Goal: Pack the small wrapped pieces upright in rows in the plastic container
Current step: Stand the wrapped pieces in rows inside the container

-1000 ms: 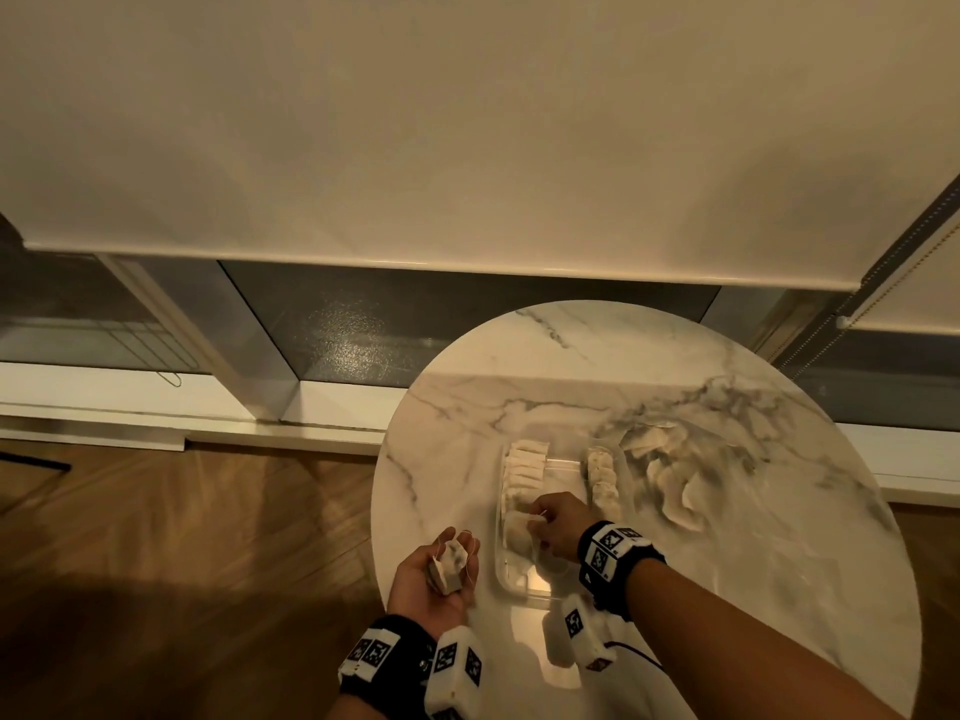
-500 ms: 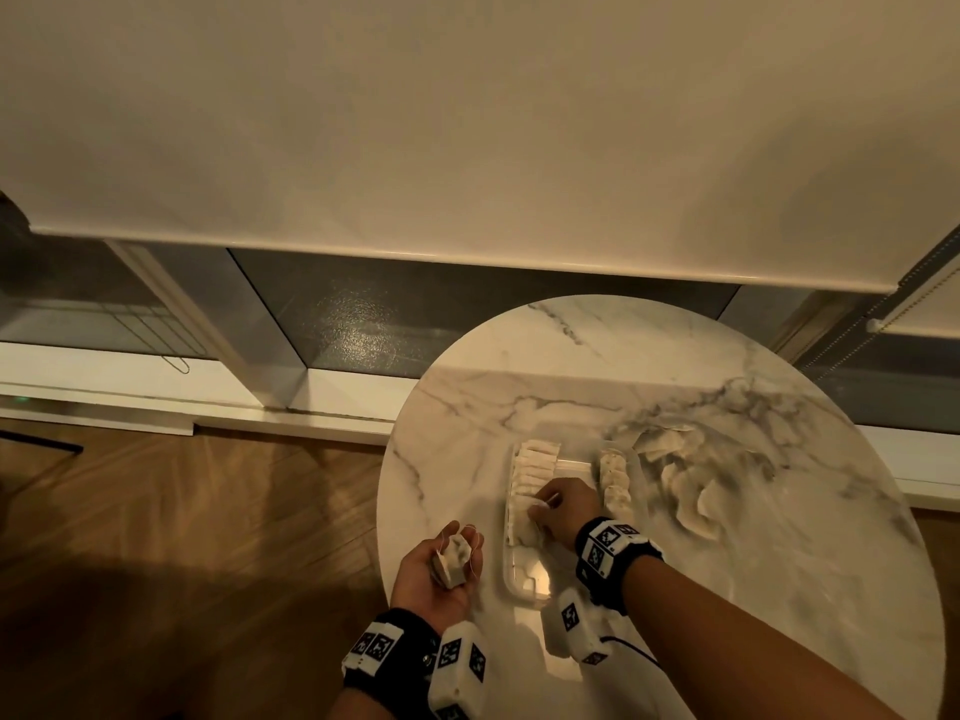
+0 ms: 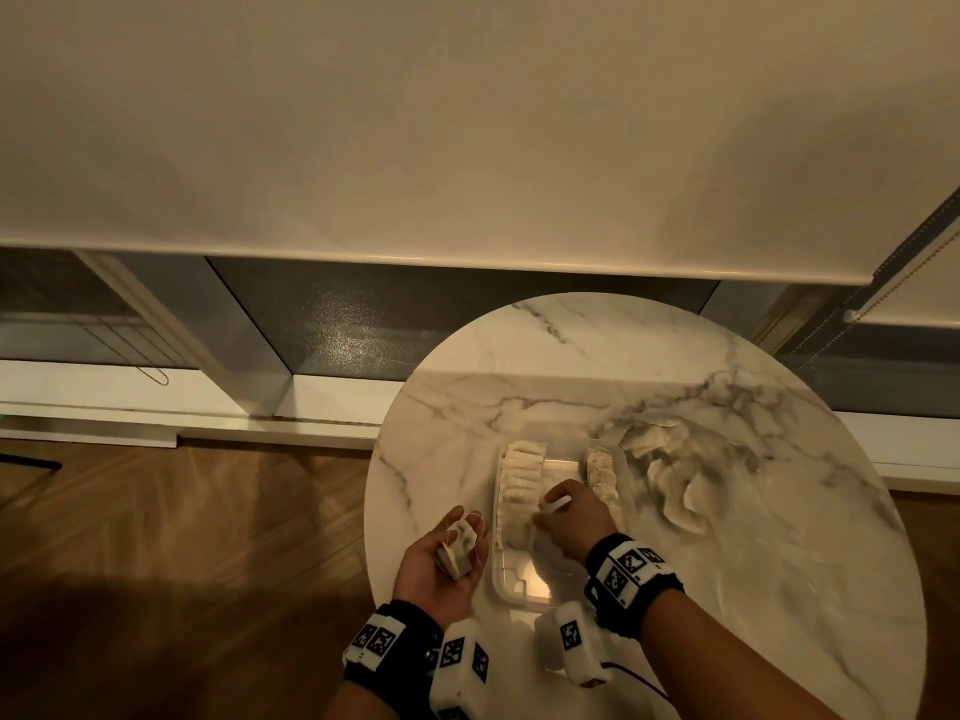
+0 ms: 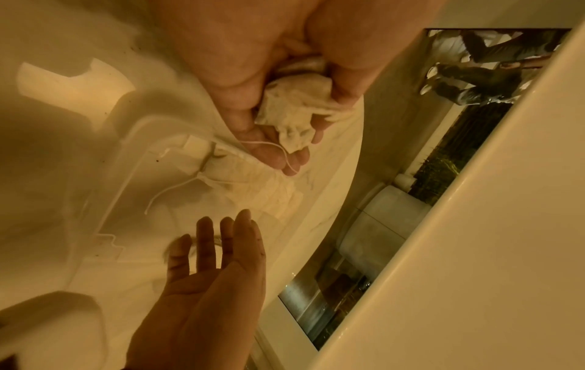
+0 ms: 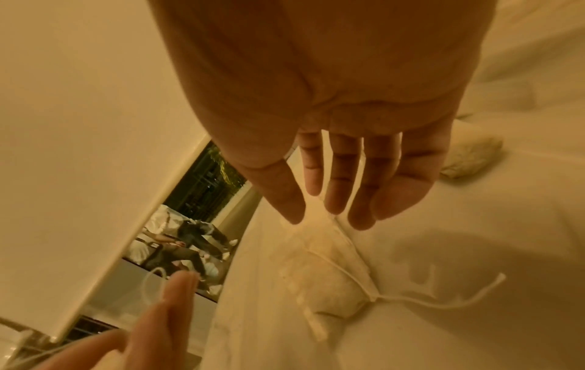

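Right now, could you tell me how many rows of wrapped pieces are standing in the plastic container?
2: the left row stands along the plastic container's left wall, the right row along its right wall. The right hand covers the middle, so pieces may be hidden there.

Round marble table point(image 3: 779, 589), wood floor point(image 3: 156, 563), lowered blind point(image 3: 467, 122).

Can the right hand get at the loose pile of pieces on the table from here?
Probably yes: the right hand is open over the container, and the loose pile lies just beyond it, nothing between.
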The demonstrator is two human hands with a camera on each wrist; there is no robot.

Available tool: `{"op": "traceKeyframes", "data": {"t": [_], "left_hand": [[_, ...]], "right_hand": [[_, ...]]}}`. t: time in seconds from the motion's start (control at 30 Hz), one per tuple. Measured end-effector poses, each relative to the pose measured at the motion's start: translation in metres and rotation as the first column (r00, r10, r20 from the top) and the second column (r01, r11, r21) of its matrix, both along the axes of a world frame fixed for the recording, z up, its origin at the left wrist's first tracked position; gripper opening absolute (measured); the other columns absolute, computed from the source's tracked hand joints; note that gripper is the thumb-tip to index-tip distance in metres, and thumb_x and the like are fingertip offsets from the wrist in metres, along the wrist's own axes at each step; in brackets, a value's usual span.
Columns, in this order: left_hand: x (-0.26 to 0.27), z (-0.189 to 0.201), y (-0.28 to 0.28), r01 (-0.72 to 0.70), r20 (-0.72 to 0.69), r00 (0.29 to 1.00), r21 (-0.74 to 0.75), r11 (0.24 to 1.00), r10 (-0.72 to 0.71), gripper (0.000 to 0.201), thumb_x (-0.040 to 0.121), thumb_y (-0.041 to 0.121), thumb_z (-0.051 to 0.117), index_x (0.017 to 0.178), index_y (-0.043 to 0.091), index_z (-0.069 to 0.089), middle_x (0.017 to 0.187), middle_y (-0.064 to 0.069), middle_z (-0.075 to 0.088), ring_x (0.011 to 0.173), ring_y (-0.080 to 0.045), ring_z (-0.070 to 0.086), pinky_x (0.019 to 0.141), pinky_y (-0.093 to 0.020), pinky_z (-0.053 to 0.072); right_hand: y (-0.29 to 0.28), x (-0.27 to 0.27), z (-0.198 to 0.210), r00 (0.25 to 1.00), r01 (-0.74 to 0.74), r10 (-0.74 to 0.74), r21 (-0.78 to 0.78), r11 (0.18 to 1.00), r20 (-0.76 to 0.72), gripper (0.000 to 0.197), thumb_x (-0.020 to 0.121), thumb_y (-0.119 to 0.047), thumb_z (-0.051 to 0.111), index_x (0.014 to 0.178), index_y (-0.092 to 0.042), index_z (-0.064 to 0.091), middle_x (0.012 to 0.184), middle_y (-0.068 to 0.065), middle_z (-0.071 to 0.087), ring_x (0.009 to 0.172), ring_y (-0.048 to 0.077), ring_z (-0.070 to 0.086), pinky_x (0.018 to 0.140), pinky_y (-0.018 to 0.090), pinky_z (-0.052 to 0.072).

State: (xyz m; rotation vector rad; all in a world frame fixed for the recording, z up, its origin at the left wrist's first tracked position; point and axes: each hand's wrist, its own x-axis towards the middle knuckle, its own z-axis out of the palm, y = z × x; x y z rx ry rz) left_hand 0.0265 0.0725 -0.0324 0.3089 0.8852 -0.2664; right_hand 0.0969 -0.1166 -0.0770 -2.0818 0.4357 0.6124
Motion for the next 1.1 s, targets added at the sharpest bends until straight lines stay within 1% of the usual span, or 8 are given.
{"op": "traceKeyframes", "data": {"t": [0.3, 0.37, 0.5, 0.63, 0.77, 0.9, 1.0, 1.1], "left_hand": [[0.007, 0.018, -0.016, 0.076, 0.099, 0.992, -0.002, 0.997, -0.076, 0.031, 0.089, 0.008, 0.045, 0.111, 0.002, 0.066, 0.101, -0.021, 0.072, 0.107, -0.034, 0.062, 0.083, -0.038, 0.052], [0.007, 0.024, -0.022, 0.1, 0.113, 0.989, 0.015, 0.995, -0.101, 0.034, 0.088, 0.011, 0.045, 0.115, 0.003, 0.065, 0.106, -0.022, 0.07, 0.098, -0.036, 0.067, 0.083, -0.04, 0.053], [0.007, 0.032, -0.034, 0.172, 0.117, 0.977, 0.049, 0.984, -0.176, 0.039, 0.095, 0.016, 0.042, 0.127, 0.005, 0.06, 0.123, -0.025, 0.061, 0.111, -0.037, 0.06, 0.098, -0.045, 0.047], [0.006, 0.032, -0.043, 0.213, 0.112, 0.968, 0.088, 0.973, -0.223, 0.035, 0.099, 0.018, 0.04, 0.124, 0.008, 0.062, 0.094, -0.019, 0.07, 0.085, -0.032, 0.069, 0.082, -0.041, 0.053], [0.002, 0.034, -0.049, 0.246, 0.136, 0.956, 0.105, 0.963, -0.259, 0.04, 0.097, 0.019, 0.042, 0.132, 0.006, 0.057, 0.104, -0.021, 0.067, 0.1, -0.034, 0.063, 0.094, -0.043, 0.048], [-0.001, 0.036, -0.05, 0.246, 0.158, 0.952, 0.115, 0.962, -0.262, 0.05, 0.084, 0.017, 0.05, 0.132, 0.004, 0.056, 0.116, -0.025, 0.064, 0.113, -0.038, 0.058, 0.102, -0.044, 0.043], [0.0, 0.034, -0.049, 0.221, 0.156, 0.959, 0.1, 0.97, -0.235, 0.049, 0.082, 0.013, 0.054, 0.131, 0.005, 0.055, 0.109, -0.024, 0.066, 0.105, -0.037, 0.06, 0.097, -0.043, 0.045], [-0.001, 0.034, -0.047, 0.211, 0.172, 0.958, 0.123, 0.97, -0.23, 0.038, 0.081, 0.007, 0.055, 0.119, 0.006, 0.058, 0.1, -0.019, 0.07, 0.086, -0.03, 0.067, 0.074, -0.036, 0.058]], "right_hand": [[0.007, -0.041, 0.083, 0.937, -0.186, 0.123, 0.167, 0.968, 0.328, 0.005, 0.081, -0.029, 0.075, 0.084, -0.028, 0.071, 0.077, -0.001, 0.07, 0.065, 0.012, 0.063, 0.067, 0.035, 0.055], [0.012, -0.05, 0.099, 0.908, -0.268, 0.187, 0.177, 0.947, 0.374, 0.011, 0.081, -0.035, 0.077, 0.088, -0.027, 0.073, 0.079, -0.007, 0.071, 0.067, 0.006, 0.062, 0.067, 0.027, 0.054], [0.019, -0.062, 0.114, 0.895, -0.287, 0.219, 0.127, 0.949, 0.387, 0.033, 0.069, -0.051, 0.08, 0.094, -0.03, 0.071, 0.08, -0.005, 0.069, 0.065, 0.001, 0.059, 0.063, 0.017, 0.049], [0.022, -0.069, 0.109, 0.894, -0.282, 0.221, 0.105, 0.954, 0.39, 0.036, 0.066, -0.049, 0.082, 0.092, -0.027, 0.069, 0.075, -0.004, 0.068, 0.069, 0.007, 0.064, 0.064, 0.02, 0.051], [0.02, -0.073, 0.104, 0.879, -0.258, 0.21, 0.058, 0.964, 0.428, 0.017, 0.078, -0.041, 0.076, 0.083, -0.026, 0.069, 0.068, -0.01, 0.064, 0.063, 0.001, 0.058, 0.059, 0.014, 0.043], [0.012, -0.072, 0.107, 0.897, -0.239, 0.187, 0.084, 0.967, 0.4, 0.013, 0.082, -0.036, 0.072, 0.079, -0.024, 0.071, 0.072, -0.005, 0.069, 0.067, 0.006, 0.063, 0.063, 0.025, 0.053], [0.003, -0.068, 0.108, 0.936, -0.175, 0.098, 0.204, 0.963, 0.339, 0.004, 0.082, -0.028, 0.073, 0.084, -0.024, 0.072, 0.076, 0.0, 0.073, 0.069, 0.011, 0.067, 0.066, 0.034, 0.058], [-0.008, -0.064, 0.115, 0.957, -0.173, 0.095, 0.279, 0.945, 0.275, 0.0, 0.088, -0.016, 0.07, 0.089, -0.016, 0.07, 0.076, 0.008, 0.072, 0.063, 0.014, 0.066, 0.057, 0.032, 0.056]]}}
